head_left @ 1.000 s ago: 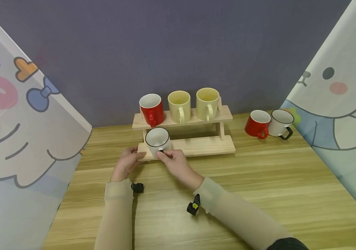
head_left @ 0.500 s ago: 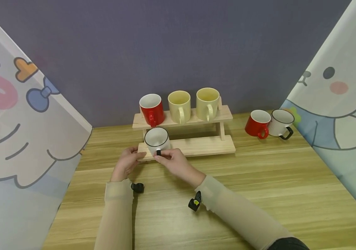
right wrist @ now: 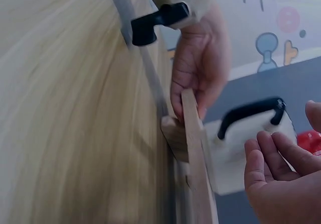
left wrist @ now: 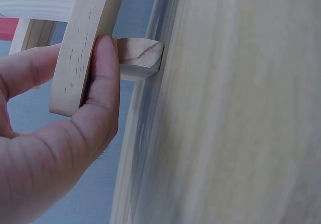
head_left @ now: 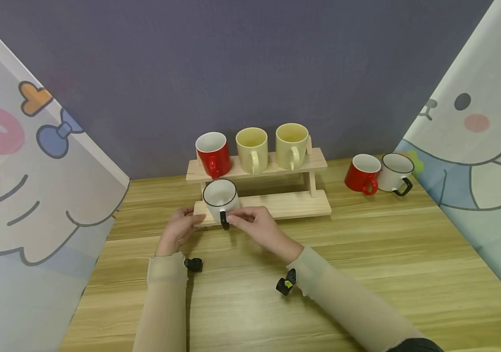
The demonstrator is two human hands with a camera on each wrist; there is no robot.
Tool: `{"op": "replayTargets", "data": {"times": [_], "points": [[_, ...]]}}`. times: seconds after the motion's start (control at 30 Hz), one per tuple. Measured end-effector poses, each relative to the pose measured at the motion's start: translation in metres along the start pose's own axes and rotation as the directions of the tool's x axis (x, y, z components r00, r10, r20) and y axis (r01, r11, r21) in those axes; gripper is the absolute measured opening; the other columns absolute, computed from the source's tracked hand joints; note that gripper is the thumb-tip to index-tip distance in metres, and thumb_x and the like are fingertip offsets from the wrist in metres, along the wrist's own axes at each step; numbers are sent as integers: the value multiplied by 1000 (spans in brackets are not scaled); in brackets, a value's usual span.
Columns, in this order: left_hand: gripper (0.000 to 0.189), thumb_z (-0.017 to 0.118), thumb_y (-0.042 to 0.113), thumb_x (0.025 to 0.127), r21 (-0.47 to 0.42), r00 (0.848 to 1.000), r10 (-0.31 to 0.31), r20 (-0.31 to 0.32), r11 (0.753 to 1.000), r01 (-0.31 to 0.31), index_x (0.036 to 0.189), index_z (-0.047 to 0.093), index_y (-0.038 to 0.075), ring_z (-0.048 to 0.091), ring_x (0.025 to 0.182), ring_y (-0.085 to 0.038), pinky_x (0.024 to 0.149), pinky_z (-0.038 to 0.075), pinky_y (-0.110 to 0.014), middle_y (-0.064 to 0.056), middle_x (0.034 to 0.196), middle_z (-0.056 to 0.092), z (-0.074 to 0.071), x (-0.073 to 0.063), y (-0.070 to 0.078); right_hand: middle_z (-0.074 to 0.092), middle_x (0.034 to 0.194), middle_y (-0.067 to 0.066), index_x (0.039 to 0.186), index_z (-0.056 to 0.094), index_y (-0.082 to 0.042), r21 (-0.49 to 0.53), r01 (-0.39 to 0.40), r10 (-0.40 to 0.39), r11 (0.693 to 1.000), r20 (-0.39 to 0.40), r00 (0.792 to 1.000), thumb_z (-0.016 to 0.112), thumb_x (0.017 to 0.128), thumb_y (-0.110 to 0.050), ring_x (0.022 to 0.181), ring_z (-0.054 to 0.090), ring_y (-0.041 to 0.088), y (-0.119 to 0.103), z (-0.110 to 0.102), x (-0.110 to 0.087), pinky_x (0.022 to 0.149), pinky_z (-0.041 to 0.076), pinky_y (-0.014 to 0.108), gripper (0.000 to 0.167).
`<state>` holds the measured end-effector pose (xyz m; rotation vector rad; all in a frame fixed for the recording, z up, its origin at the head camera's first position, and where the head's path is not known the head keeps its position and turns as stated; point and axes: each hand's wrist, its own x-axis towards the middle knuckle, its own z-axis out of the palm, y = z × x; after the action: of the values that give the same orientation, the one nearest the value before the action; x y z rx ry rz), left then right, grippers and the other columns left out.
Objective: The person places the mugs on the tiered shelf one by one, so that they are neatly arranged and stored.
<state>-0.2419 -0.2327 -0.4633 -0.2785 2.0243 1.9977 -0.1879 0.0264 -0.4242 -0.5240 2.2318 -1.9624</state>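
On the left end of the lower step of a wooden two-tier rack (head_left: 285,205) stands a white mug (head_left: 220,193) with a black rim and black handle. Its handle (right wrist: 253,111) points toward me. My left hand (head_left: 180,229) pinches the left end of the lower board (left wrist: 83,53) between thumb and fingers. Beside the mug is my right hand (head_left: 259,227). In the right wrist view its fingers (right wrist: 273,158) are loosely bent and apart from the handle, holding nothing.
On the upper step stand a red mug (head_left: 217,159) and two yellow mugs (head_left: 246,154). Another red mug (head_left: 358,178) and a second black-rimmed white mug (head_left: 389,180) are on the table (head_left: 365,244) to the right. A grey wall (head_left: 250,63) rises behind.
My right hand has let go of the white mug's handle and moved slightly right. The black handle shows more fully now. My left hand stays on the rack.
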Motion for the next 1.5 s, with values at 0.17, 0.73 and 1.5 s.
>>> {"op": "replayTargets", "data": {"times": [0.17,0.73,1.5], "points": [[59,62,-2,99,-15,1000,7,0,1000,-7,146,30,-19,62,90,-14,78,55,-25,-17,116,55,1,0,0,72,111,13,117,72,5,23,64,-62,998,-90,994,72,98,-13,99,68,22,-1,-22,-6,86,56,33,26],[69,64,6,100,57,1000,-16,-1,998,16,151,24,-16,55,100,-17,84,51,-26,-19,128,48,-1,-2,-1,70,116,20,123,68,7,24,87,-78,996,-258,963,71,99,-12,104,67,20,0,-100,-33,87,54,27,31],[68,64,7,101,51,1000,-14,-2,999,14,151,24,-16,54,93,-13,77,51,-23,-15,121,48,0,-4,3,70,99,-12,125,67,8,-163,-69,-49,984,-627,778,73,98,-25,93,61,6,24,-234,-64,76,48,16,43]]}}
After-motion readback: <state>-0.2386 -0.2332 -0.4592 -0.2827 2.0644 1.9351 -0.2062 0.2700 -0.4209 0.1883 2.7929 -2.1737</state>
